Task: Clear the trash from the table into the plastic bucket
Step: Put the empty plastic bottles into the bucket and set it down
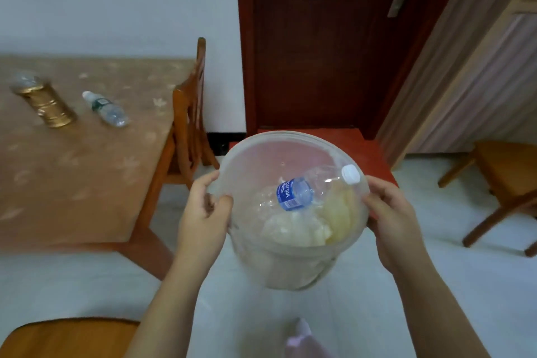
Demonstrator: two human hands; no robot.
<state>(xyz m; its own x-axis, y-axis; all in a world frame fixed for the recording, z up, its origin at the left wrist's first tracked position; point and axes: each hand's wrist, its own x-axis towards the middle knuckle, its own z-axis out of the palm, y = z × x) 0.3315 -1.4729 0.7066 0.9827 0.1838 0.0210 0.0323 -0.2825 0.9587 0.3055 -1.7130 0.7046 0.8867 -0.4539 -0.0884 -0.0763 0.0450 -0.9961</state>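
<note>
I hold a translucent plastic bucket (261, 160) in the air over the floor, right of the table. My left hand (203, 206) grips its left rim and my right hand (392, 212) grips its right rim. Inside lie a clear bottle with a blue label (293, 193), its white cap (351, 174) against the right wall, and crumpled white and yellowish plastic (305, 229). On the table (72, 177) at the left stand a water bottle with a green label (106, 109) and a gold cylinder with a clear top (46, 103).
A wooden chair (189, 113) is tucked at the table's right side. Another wooden chair (505, 192) stands at the right, and a chair seat (66, 337) shows at the bottom left. A dark red door (319, 38) is straight ahead. The floor is pale tile.
</note>
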